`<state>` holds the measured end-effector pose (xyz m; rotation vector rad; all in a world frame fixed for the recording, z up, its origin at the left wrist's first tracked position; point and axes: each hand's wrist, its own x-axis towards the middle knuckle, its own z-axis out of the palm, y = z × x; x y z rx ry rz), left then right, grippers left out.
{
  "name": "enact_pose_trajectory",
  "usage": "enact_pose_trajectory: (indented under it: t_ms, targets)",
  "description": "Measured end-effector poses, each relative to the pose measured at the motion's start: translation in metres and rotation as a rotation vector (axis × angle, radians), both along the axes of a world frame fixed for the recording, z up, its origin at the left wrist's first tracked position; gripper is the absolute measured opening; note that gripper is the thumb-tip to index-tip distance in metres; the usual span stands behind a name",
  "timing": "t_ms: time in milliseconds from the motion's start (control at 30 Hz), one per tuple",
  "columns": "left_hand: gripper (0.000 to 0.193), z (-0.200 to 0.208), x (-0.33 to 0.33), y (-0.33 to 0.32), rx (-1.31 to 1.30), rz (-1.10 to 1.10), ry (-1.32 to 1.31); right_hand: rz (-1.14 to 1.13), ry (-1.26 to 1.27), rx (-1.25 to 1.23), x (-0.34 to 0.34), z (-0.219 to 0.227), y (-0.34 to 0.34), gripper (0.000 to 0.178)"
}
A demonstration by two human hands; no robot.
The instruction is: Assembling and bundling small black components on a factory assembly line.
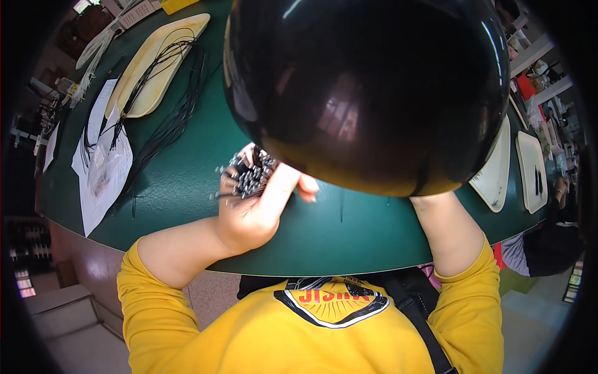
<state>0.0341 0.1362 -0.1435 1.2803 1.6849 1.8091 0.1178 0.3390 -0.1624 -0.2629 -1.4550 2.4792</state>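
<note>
My left hand (pixel 252 218) is closed around a thick bundle of black wires (pixel 250 176), with many small metal tips facing up. The thumb lies along the side of the bundle. This hand is above the green table (pixel 349 243), near its front edge. A large, glossy black rounded object (pixel 367 87) fills the upper middle of the picture and covers whatever lies behind it. Of my right hand only the wrist (pixel 430 202) shows at the lower rim of that black shape; its fingers are hidden.
To the left, a cream tray (pixel 146 93) has long black wires (pixel 168 124) draped over it. Beside it lie white papers (pixel 93 206) and a clear plastic bag (pixel 99 168). Two pale trays (pixel 489 187) stand at right, one holding small dark pieces (pixel 537 181). Another person's hand (pixel 562 187) is at far right.
</note>
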Motion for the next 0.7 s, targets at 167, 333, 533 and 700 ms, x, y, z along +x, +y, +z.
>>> enact_pose_trajectory:
  t_ms: [167, 333, 533, 700]
  targets:
    - [0.007, -0.010, -0.002, 0.003, 0.019, 0.143, 0.187, 0.100, 0.012, 0.066, 0.005, 0.004, -0.002, 0.009]
    - [0.007, -0.014, -0.006, 0.007, 0.018, 0.072, 0.160, 0.147, 0.214, 0.252, 0.007, -0.002, -0.004, 0.015]
    - [0.013, 0.005, -0.005, 0.008, -0.166, -0.386, -0.728, -0.004, 0.127, 0.669, 0.013, 0.011, -0.021, 0.009]
    - [0.016, 0.018, 0.003, 0.016, -0.231, -0.455, -0.860, 0.045, 0.209, 0.446, 0.014, 0.036, -0.034, 0.008]
